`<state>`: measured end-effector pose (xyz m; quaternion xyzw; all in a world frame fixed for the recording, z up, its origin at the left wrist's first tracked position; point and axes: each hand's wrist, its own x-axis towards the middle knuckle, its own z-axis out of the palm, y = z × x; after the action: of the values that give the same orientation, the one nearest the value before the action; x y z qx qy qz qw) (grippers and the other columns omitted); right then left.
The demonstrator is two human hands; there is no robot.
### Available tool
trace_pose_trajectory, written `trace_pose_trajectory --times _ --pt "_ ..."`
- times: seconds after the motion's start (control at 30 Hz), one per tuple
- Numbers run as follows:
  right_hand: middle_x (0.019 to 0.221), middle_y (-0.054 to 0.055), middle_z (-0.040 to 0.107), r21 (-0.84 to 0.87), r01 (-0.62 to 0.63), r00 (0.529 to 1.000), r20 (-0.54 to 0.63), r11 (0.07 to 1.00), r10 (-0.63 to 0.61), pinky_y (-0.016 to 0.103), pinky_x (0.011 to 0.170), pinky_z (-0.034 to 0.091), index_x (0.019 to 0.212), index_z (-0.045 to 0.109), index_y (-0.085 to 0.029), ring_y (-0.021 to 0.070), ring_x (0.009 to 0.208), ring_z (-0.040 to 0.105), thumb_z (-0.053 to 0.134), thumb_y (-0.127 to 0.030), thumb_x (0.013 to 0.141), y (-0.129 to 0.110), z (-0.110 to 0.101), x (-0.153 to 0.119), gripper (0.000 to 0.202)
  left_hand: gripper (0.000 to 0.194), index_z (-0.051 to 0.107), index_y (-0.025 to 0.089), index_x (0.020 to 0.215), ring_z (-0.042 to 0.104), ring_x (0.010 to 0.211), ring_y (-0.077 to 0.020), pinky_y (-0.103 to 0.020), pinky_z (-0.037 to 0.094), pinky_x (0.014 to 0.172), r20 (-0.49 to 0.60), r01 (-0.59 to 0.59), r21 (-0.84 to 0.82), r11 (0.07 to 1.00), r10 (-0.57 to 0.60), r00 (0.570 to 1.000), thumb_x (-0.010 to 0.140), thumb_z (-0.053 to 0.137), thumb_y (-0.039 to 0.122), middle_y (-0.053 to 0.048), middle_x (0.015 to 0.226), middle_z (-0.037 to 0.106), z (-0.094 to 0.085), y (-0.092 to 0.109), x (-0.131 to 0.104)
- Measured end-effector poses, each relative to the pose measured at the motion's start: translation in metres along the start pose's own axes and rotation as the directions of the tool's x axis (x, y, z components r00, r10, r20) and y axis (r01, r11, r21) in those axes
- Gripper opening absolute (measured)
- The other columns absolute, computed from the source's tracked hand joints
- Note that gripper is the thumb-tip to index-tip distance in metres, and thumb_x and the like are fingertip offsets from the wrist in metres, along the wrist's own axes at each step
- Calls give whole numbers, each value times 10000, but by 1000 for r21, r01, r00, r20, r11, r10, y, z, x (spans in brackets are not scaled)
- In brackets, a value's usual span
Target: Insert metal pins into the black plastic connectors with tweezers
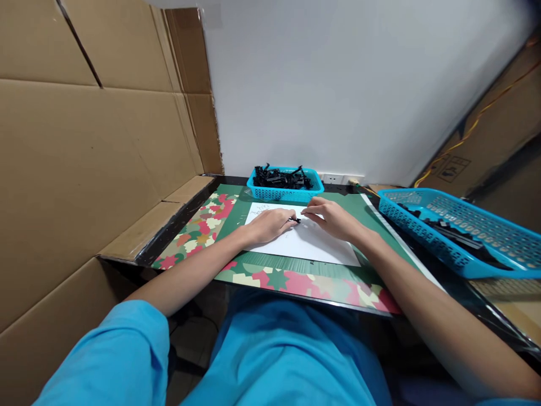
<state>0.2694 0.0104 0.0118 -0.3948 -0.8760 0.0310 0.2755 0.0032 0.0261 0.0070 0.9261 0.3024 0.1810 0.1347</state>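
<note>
My left hand (pixel 273 225) rests on a white sheet (pixel 325 248), its fingers closed round a small black part (pixel 295 220) that sticks out to the right. Just right of that part, my right hand (pixel 327 215) is closed, thumb and fingertips together; whatever they may pinch is too small to make out. Faint dark marks or tiny bits show on the sheet's upper left corner. Beneath the sheet lies a green mat (pixel 230 225) with a patterned border.
A blue basket (pixel 279 194) heaped with black parts stands behind the sheet. On the right is a larger blue basket (pixel 448 245) with long black pieces. Cardboard (pixel 97 152) walls the left side; a white wall (pixel 321 84) rises behind.
</note>
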Motion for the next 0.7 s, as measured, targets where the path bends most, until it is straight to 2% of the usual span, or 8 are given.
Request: trace_pose_trajectory --times 0.07,0.13,0.23,0.3,0.37,0.47,0.57,0.7 --pt "1046 120 777 19 -43 997 -68 999 45 425 838 559 1075 863 -253 267 904 725 588 -436 1064 -1 1 0 331 308 673 220 1218 731 1071 -307 -381 534 907 -1 -5 4 1000 5 1000 1102 498 445 -125 1144 779 1 1 0" --pt "952 108 796 166 -131 975 -156 977 158 436 824 599 983 859 -228 261 834 743 666 -484 1017 -4 3 1 322 303 660 226 1236 732 1066 -306 -379 532 898 -7 -9 4 1000 9 1000 1105 493 444 -122 1152 779 3 1 -1" --pt "854 120 806 528 -236 907 -181 815 380 431 775 669 890 825 -172 264 769 778 786 -553 911 -11 12 5 383 301 656 239 1241 735 1035 -309 -379 525 868 -15 -3 7 1000 3 1000 1111 476 443 -111 1126 784 4 0 -1" --pt "847 138 814 668 -272 863 -150 693 483 426 751 694 858 798 -153 267 747 792 833 -573 854 -14 21 7 421 304 657 243 1249 736 1006 -312 -380 520 847 -23 7 14 1000 -7 1000 1111 475 444 -107 1100 785 5 -1 0" --pt "830 143 814 691 -299 828 -155 659 538 421 724 699 836 776 -153 263 717 793 842 -571 838 -14 29 10 424 304 659 247 1258 735 979 -308 -378 515 834 -35 22 21 1000 -22 999 1109 480 443 -102 1081 785 7 -3 0" --pt "792 133 805 618 -308 807 -232 723 542 406 699 685 836 763 -164 258 702 790 811 -539 869 -10 39 12 379 303 671 251 1253 734 956 -301 -379 512 832 -40 46 22 999 -45 998 1106 489 443 -99 1077 787 10 -6 2" --pt "776 121 800 532 -300 820 -280 792 499 397 697 668 826 763 -177 255 700 785 787 -509 891 -7 42 12 339 308 680 252 1254 733 956 -300 -385 512 842 -40 52 11 999 -52 998 1104 496 448 -99 1078 789 12 -8 3" --pt "761 112 799 503 -316 834 -257 804 489 392 673 655 815 764 -182 254 667 774 774 -510 901 -8 41 11 339 314 676 255 1266 733 962 -305 -386 509 845 -47 45 4 999 -45 998 1106 493 454 -95 1067 790 12 -9 2"
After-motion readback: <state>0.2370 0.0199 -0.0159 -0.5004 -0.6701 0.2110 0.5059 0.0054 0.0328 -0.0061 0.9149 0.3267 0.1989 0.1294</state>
